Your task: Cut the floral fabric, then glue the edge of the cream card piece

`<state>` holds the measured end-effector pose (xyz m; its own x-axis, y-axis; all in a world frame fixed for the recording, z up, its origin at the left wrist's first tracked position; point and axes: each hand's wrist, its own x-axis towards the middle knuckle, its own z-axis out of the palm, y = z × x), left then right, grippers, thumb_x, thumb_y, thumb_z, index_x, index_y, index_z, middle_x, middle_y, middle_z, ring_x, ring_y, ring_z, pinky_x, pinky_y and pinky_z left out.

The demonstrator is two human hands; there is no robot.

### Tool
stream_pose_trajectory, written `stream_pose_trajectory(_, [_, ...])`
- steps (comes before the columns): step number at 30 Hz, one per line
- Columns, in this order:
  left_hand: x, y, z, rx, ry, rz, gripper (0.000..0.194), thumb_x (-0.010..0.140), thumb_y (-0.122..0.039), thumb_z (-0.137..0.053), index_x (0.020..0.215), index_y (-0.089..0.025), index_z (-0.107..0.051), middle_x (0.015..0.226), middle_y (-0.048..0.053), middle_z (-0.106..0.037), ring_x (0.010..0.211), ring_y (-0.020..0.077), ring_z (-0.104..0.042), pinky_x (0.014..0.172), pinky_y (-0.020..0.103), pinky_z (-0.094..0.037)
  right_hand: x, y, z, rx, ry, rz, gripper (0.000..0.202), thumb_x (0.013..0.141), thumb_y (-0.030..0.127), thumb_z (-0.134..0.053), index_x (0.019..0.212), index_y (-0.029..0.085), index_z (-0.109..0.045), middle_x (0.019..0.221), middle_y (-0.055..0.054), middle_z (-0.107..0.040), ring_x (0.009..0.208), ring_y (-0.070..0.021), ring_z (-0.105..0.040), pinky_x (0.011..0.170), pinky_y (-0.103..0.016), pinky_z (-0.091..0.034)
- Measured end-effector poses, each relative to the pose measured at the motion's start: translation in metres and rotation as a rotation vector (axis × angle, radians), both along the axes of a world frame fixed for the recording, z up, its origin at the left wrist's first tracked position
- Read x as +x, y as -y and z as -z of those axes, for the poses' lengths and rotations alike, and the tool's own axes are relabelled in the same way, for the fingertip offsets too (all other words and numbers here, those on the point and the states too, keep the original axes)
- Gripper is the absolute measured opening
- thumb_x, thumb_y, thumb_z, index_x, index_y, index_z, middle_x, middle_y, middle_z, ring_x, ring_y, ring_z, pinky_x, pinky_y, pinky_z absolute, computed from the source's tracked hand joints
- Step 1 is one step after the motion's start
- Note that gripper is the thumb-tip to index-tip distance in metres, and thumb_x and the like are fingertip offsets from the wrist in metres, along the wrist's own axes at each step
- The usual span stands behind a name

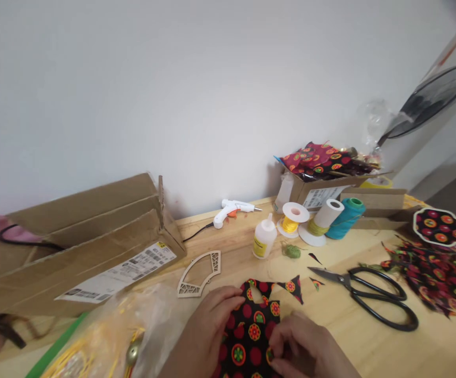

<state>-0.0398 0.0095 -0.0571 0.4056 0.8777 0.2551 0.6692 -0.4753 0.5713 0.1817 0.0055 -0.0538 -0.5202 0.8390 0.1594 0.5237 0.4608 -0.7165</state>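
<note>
Black cloth (254, 332) with red and orange round flowers lies at the near edge of my view, on the light wooden table (234, 265), between the two hands of the person. The left hand (208, 333) rests along its left side, the fingers slightly bent and their tips upon the cloth; the thumb is hidden, so I cannot tell if they grip. The right hand (310, 344) is at the right edge, its fingers curled and touching the cloth, but I cannot tell whether they are closed on it. Near the top of this cloth there is a cut hole, and just beside it lies a triangular scrap (293, 289). To the right, black-handled scissors (345, 280) lie with their blades pointing left. Behind the hands I see a fan-shaped frame (215, 262), a white bottle (265, 241) with yellow label, a white glue gun (228, 211) and a spool of yellow thread (290, 224).
</note>
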Motion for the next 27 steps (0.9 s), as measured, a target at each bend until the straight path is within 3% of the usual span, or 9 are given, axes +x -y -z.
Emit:
stream_pose_trajectory(2, [0.001, 0.0, -0.001, -0.049, -0.023, -0.021, 0.037, 0.083, -0.008, -0.035, 0.111, -0.024, -0.054, 0.117, 0.006, -0.06, 0.11, 0.0133, -0.052, 0.092, 0.027, -0.044, 0.001, 0.001, 0.0, 0.021, 0.017, 0.045, 0.015, 0.069, 0.015, -0.064, 0.082, 0.021, -0.058, 0.078, -0.002, -0.063, 0.067, -0.0152, -0.059, 0.059, -0.023, -0.051])
stream_pose_trajectory(5, [0.002, 0.001, -0.004, -0.099, -0.051, -0.042, 0.032, 0.085, -0.017, -0.038, 0.111, -0.025, -0.055, 0.118, 0.007, -0.059, 0.111, 0.0165, -0.053, 0.093, 0.033, -0.045, 0.001, -0.001, -0.001, 0.23, 0.105, 0.022, 0.047, 0.062, 0.033, -0.075, 0.103, 0.019, -0.057, 0.099, -0.009, -0.063, 0.085, -0.0243, -0.061, 0.072, -0.033, -0.053])
stream_pose_trajectory(7, [0.003, 0.001, -0.005, -0.113, -0.069, -0.046, 0.03, 0.085, -0.022, -0.041, 0.112, -0.026, -0.055, 0.12, 0.007, -0.058, 0.112, 0.0175, -0.052, 0.094, 0.035, -0.044, 0.001, -0.003, -0.003, 0.304, 0.155, -0.01, 0.06, 0.055, 0.04, -0.078, 0.107, 0.018, -0.057, 0.095, -0.009, -0.066, 0.077, -0.0256, -0.062, 0.066, -0.036, -0.055])
stream_pose_trajectory(11, [0.004, 0.001, -0.006, -0.057, -0.078, -0.008, 0.03, 0.085, -0.022, -0.04, 0.111, -0.023, -0.056, 0.119, 0.008, -0.059, 0.111, 0.0179, -0.052, 0.093, 0.034, -0.044, 0.004, 0.002, -0.002, 0.238, 0.174, 0.009, 0.051, 0.058, 0.032, -0.078, 0.103, 0.019, -0.058, 0.09, -0.007, -0.066, 0.079, -0.0232, -0.061, 0.068, -0.033, -0.055])
stream_pose_trajectory(14, [0.004, 0.001, -0.006, -0.043, -0.063, -0.005, 0.03, 0.085, -0.02, -0.041, 0.111, -0.024, -0.056, 0.118, 0.008, -0.059, 0.109, 0.0181, -0.053, 0.092, 0.034, -0.045, 0.003, 0.007, 0.002, 0.251, 0.165, 0.046, 0.06, 0.057, 0.037, -0.079, 0.11, 0.019, -0.055, 0.101, -0.01, -0.062, 0.089, -0.0248, -0.058, 0.074, -0.035, -0.053])
stream_pose_trajectory(17, [0.005, 0.001, -0.009, -0.081, -0.044, -0.023, 0.03, 0.084, -0.022, -0.044, 0.111, -0.026, -0.056, 0.118, 0.006, -0.059, 0.11, 0.0183, -0.053, 0.093, 0.034, -0.044, -0.003, 0.005, 0.004, 0.294, 0.182, -0.038, 0.07, 0.055, 0.045, -0.077, 0.115, 0.017, -0.054, 0.105, -0.012, -0.063, 0.089, -0.0272, -0.059, 0.075, -0.038, -0.053])
stream_pose_trajectory(19, [0.005, 0.001, -0.011, -0.095, -0.037, -0.032, 0.029, 0.084, -0.022, -0.044, 0.11, -0.027, -0.056, 0.118, 0.006, -0.06, 0.109, 0.0181, -0.053, 0.093, 0.034, -0.044, -0.006, 0.002, 0.001, 0.292, 0.2, -0.114, 0.061, 0.061, 0.042, -0.075, 0.113, 0.016, -0.056, 0.104, -0.011, -0.066, 0.086, -0.0262, -0.06, 0.074, -0.037, -0.054])
stream_pose_trajectory(24, [0.005, 0.002, -0.011, -0.08, -0.021, -0.016, 0.029, 0.083, -0.018, -0.045, 0.109, -0.027, -0.057, 0.116, 0.005, -0.061, 0.108, 0.0172, -0.054, 0.091, 0.032, -0.045, 0.001, -0.002, -0.004, 0.18, 0.189, -0.132, 0.052, 0.064, 0.036, -0.073, 0.111, 0.019, -0.056, 0.1, -0.01, -0.063, 0.088, -0.0246, -0.06, 0.075, -0.034, -0.053])
stream_pose_trajectory(27, [0.003, 0.001, -0.008, -0.093, -0.018, -0.012, 0.03, 0.084, -0.018, -0.045, 0.11, -0.026, -0.056, 0.117, 0.005, -0.06, 0.109, 0.0164, -0.053, 0.092, 0.031, -0.043, 0.011, 0.005, 0.0, 0.064, 0.065, -0.065, 0.05, 0.065, 0.03, -0.073, 0.111, 0.025, -0.053, 0.1, -0.007, -0.058, 0.09, -0.0221, -0.059, 0.076, -0.03, -0.052])
